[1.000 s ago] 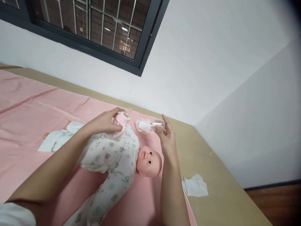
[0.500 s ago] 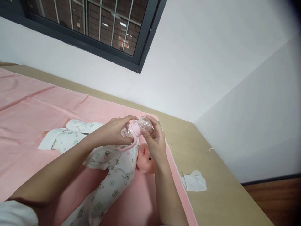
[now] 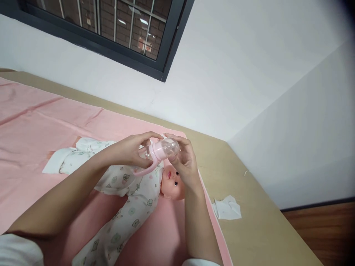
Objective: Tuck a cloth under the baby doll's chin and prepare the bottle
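A pink baby bottle [image 3: 156, 152] with a looped handle is held above a baby doll [image 3: 130, 195] in a white printed sleepsuit lying on a pink sheet [image 3: 41, 122]. My left hand [image 3: 130, 149] grips the bottle's body and collar. My right hand [image 3: 184, 159] pinches the clear cap [image 3: 169, 147] sitting over the bottle's top. The doll's head [image 3: 173, 183] lies partly behind my right wrist.
The pink sheet covers a tan tabletop [image 3: 249, 221] set in a white-walled corner. A crumpled white tissue [image 3: 227, 207] lies on the bare table right of the doll. A dark-framed window [image 3: 111, 29] is above. Wooden floor [image 3: 327, 232] shows at the right.
A second ago my right hand held the clear cap apart from the bottle. It has since been brought onto the bottle's top, and both hands now hold the bottle together.
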A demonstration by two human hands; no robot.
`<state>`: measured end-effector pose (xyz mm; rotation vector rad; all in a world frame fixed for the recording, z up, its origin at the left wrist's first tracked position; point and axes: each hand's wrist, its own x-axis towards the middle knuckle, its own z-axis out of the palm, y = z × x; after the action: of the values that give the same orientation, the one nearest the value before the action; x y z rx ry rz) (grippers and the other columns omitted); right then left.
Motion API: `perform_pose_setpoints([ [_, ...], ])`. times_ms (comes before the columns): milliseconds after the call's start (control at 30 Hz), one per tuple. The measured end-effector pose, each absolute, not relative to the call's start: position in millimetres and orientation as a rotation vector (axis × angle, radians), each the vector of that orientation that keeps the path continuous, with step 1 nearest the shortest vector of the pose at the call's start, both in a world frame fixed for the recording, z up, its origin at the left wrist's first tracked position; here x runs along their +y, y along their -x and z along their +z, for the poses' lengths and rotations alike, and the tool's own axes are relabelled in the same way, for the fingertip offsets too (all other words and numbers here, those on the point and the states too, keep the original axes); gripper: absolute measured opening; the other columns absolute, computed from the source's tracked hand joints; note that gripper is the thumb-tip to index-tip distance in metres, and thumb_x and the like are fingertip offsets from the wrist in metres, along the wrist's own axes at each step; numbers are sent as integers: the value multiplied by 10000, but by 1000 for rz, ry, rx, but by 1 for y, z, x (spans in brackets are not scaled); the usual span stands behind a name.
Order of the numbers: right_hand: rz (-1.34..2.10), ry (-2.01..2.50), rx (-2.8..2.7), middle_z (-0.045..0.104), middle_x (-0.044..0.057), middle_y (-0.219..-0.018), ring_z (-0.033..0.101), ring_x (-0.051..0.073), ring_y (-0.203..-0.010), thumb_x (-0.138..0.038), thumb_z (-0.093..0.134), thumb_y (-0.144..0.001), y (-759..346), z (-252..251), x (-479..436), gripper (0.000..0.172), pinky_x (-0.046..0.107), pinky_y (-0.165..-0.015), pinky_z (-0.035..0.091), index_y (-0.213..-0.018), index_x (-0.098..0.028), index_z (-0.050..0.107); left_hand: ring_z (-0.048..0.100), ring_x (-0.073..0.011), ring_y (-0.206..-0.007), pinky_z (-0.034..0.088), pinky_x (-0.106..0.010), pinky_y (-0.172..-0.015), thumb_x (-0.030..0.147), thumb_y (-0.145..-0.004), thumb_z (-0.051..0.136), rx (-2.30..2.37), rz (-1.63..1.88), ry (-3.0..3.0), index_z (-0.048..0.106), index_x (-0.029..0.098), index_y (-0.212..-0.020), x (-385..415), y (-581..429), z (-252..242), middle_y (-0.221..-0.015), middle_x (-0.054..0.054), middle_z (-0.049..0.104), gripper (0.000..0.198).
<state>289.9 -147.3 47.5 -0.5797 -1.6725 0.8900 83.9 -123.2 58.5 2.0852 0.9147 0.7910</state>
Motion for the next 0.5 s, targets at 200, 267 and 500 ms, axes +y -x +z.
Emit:
perform_pose_setpoints([
  [200, 879, 551, -1709, 521, 55, -1334, 491, 201, -1254, -302, 639, -843, -289, 47, -150, 346, 412, -1015, 445, -1159, -297, 499, 578, -210, -1016, 470, -285, -858, 202, -662, 651, 794, 805, -2082, 474, 261, -1362, -124, -82, 62, -1176, -44, 606, 725],
  [267, 871, 557, -1716, 523, 53, -1332, 481, 199, -1264, -303, 636, -846, -289, 47, -150, 340, 414, -1019, 440, -1157, -299, 500, 569, -199, -1046, 459, -265, -870, 165, -678, 615, 728, 793, -2090, 487, 266, -1358, -125, -81, 63, -1242, -31, 589, 700],
  [500, 847, 531, -1733, 540, 47, -1301, 471, 192, -1265, -281, 645, -839, -289, 44, -148, 335, 411, -1024, 431, -1147, -296, 514, 592, -171, -959, 454, -217, -783, 119, -678, 568, 736, 714, -2109, 471, 267, -1380, -125, -79, 67, -1174, 0, 638, 724],
])
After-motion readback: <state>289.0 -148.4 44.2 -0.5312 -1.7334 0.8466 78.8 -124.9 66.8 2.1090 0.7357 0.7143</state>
